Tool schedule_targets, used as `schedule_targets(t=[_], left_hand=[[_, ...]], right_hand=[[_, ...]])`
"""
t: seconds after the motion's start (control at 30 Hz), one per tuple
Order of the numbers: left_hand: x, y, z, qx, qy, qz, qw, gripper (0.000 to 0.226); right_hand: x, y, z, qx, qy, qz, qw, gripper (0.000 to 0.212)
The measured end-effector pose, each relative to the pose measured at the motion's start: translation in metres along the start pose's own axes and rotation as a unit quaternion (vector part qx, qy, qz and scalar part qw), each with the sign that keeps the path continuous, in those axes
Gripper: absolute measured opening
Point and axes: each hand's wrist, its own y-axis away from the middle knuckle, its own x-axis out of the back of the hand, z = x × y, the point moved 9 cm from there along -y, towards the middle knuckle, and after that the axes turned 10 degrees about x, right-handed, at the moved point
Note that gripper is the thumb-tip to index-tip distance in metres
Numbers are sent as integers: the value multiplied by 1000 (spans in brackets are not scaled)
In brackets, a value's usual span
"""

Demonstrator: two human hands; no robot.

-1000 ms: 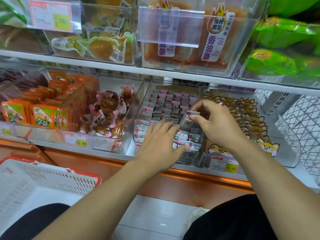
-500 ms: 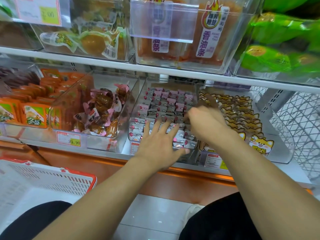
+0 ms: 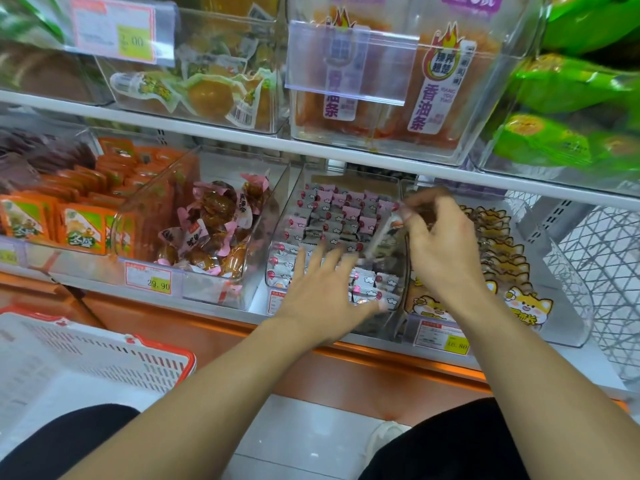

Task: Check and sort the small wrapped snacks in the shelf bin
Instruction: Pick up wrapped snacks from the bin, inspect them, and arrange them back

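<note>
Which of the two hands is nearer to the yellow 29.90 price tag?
The left. The left hand lies flat on the small wrapped snacks, just right of the tag. The right hand is farther right, near the bin's right wall.

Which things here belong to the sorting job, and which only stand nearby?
Job:
- clear bin
- small pink and grey wrapped snacks
- left hand, flat on the front packs
- right hand, fingers blurred

Nearby:
- orange packets
- brown snacks bin
- cat-print packs
- white basket
</note>
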Motion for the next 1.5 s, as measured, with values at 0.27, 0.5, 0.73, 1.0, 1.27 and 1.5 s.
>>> schedule_targets(t=[0.27,0.5,0.73,1.0,1.27,1.5], left_hand=[[63,22,-64,136,546,34,826,28],[48,45,-111,243,755,-36,608,18],[54,52,-130,249,783,-34,569,24],[57,56,-132,261,746,-16,612,10],[61,52,-126,229,742,-19,629,46],[70,51,-121,179,711,0,680,39]], right_hand=[[-47,35,15,-305,-441,-32,843,10],[-87,58,-2,-373,-525,-170,745,29],[-94,57,-15,-385,-552,-206,710,41],[-95,54,-26,-322,-549,-232,735,37],[-68,39,-51,37,-225,-290,930,23],[-68,44,-60,110,-141,-305,935,27]])
